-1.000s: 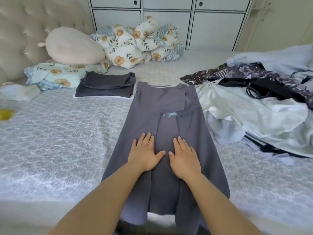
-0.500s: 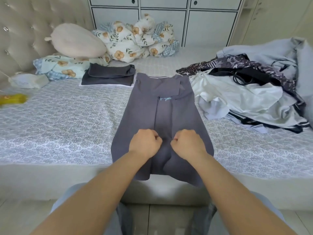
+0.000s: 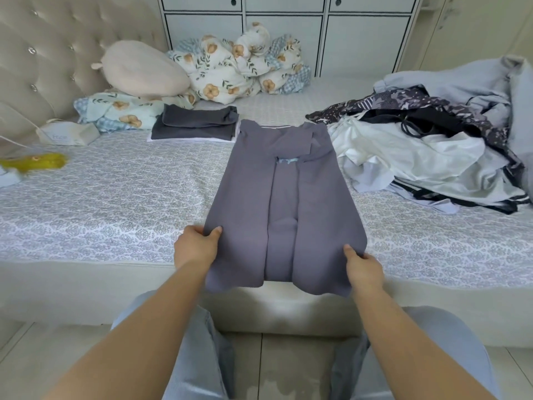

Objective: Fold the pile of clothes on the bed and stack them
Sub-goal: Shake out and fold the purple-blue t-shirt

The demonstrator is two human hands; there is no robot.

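While the bed (image 3: pixel 121 203) holds everything, left to right: one folded stack (image 3: pixel 194 127) of dark clothes, one grey shirt (image 3: pixel 284 203) in the middle, one messy pile (image 3: pixel 432 157) on the right. Left hand (image 3: pixel 196 248) pinches the shirt's near left corner, right hand (image 3: pixel 364 268) pinches the near right one; the hem hangs over the bed edge.

A pink cushion (image 3: pixel 141 71) lies on floral bedding (image 3: pixel 230 70) by the tufted headboard (image 3: pixel 43 53), white cabinets (image 3: pixel 288 30) behind, a yellow toy (image 3: pixel 37 162) at left.
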